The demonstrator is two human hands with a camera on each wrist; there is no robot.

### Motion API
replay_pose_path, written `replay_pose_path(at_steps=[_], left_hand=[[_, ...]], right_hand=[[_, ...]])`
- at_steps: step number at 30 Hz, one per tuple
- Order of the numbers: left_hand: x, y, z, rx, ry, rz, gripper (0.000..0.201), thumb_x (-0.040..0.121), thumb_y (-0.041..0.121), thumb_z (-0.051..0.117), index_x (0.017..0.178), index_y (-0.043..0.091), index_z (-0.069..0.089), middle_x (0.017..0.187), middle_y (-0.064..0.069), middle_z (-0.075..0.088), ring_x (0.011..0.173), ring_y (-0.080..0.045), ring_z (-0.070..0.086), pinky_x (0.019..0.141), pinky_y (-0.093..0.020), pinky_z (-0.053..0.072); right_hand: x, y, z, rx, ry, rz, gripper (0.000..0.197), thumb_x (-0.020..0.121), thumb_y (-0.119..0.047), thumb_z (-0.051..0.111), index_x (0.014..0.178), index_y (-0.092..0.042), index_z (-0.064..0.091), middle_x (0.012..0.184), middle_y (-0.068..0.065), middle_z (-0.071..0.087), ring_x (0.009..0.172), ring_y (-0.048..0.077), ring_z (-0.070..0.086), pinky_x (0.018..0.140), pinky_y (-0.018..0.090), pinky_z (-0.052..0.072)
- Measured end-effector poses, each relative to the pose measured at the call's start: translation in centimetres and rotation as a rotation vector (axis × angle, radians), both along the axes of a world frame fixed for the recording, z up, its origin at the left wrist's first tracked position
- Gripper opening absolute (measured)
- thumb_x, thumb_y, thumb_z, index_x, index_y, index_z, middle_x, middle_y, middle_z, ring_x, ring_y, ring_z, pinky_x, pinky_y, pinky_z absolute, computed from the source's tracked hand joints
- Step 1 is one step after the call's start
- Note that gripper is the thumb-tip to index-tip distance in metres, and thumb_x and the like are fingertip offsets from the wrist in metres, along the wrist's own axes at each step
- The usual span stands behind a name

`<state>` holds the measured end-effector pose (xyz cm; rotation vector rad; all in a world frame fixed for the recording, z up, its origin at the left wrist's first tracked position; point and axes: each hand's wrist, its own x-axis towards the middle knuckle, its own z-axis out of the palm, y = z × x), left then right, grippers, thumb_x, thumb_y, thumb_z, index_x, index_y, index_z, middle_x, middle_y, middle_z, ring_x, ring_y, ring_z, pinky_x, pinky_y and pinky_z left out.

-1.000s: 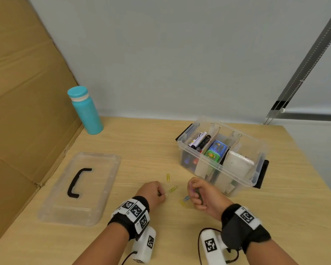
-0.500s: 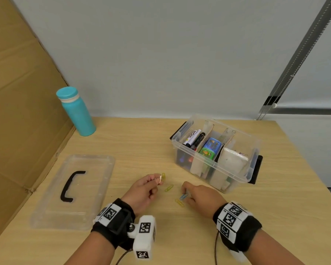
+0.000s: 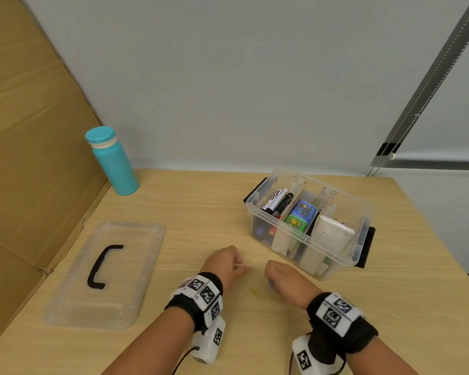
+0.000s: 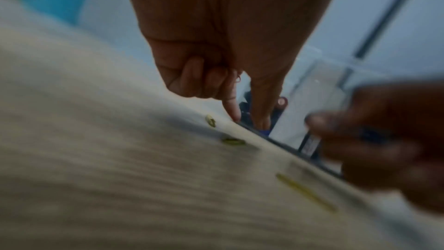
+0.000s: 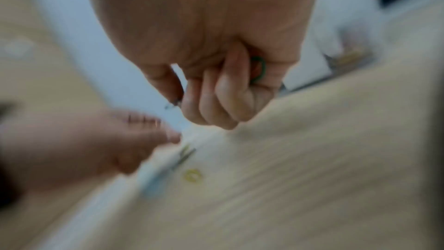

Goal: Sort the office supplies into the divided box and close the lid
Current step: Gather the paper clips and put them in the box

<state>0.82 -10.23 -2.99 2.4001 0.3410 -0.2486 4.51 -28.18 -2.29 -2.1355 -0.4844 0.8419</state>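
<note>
Both hands now sit closer together than a second ago: left hand (image 3: 226, 262) pinches a paper clip, right hand (image 3: 283, 277) curls round several. Yellow clip (image 3: 256, 292) remains on the counter (image 3: 201, 207); divided box (image 3: 333, 259) at two o'clock is mostly filled, lid (image 3: 136, 280) off at nine.

Wooden table (image 3: 195, 207): box (image 3: 333, 255), lid (image 3: 136, 266), bottle (image 3: 114, 163), seemingly yellow clips (image 3: 256, 292).

I see an office or lab corner: pale wood bench (image 3: 201, 207), bare wall, cardboard sheet (image 3: 25, 131), blind chain (image 3: 428, 85).
</note>
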Motion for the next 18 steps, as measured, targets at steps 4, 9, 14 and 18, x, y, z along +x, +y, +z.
replay_pose_path(at_steps=[4, 9, 14, 18], left_hand=[[0.3, -0.7, -0.3, 0.16, 0.064, -0.087, 0.025, 0.088, 0.032, 0.06, 0.102, 0.012, 0.058, 0.103, -0.006, 0.065, 0.094, -0.021, 0.059, 0.08, -0.028, 0.044], [0.4, -0.9, 0.0, 0.238, 0.11, -0.154, 0.022, 0.091, 0.028, 0.053, 0.102, 0.01, 0.059, 0.1, -0.008, 0.066, 0.095, -0.024, 0.061, 0.083, -0.031, 0.046], [-0.1, 0.2, -0.3, -0.052, 0.054, -0.065, 0.017, 0.093, 0.021, 0.046, 0.076, 0.018, 0.047, 0.07, 0.005, 0.049, 0.065, -0.012, 0.048, 0.062, -0.023, 0.039], [-1.5, 1.9, 0.1, -0.797, 0.059, 0.354, 0.024, 0.098, 0.013, 0.04, 0.077, 0.01, 0.052, 0.063, 0.002, 0.052, 0.047, -0.007, 0.038, 0.043, -0.019, 0.032]], right_hand=[[-0.3, -1.7, 0.7, 0.63, 0.57, -0.347, 0.027, 0.095, -0.021, 0.031, 0.074, -0.014, 0.045, 0.059, 0.002, 0.04, 0.044, 0.011, 0.026, 0.037, 0.021, 0.013], [-0.4, -1.4, -0.2, 0.317, 0.287, -0.307, 0.022, 0.101, -0.019, 0.038, 0.09, -0.013, 0.056, 0.067, -0.004, 0.047, 0.051, 0.007, 0.037, 0.041, 0.016, 0.027], [-1.7, 0.6, -0.3, -0.237, -0.205, 0.076, 0.016, 0.099, -0.025, 0.036, 0.102, -0.017, 0.05, 0.099, 0.001, 0.061, 0.091, 0.019, 0.057, 0.079, 0.027, 0.044], [-2.8, 2.0, 0.0, -0.493, -0.404, 0.186, 0.023, 0.096, -0.033, 0.041, 0.109, -0.014, 0.043, 0.088, 0.0, 0.049, 0.077, 0.02, 0.047, 0.068, 0.031, 0.04]])
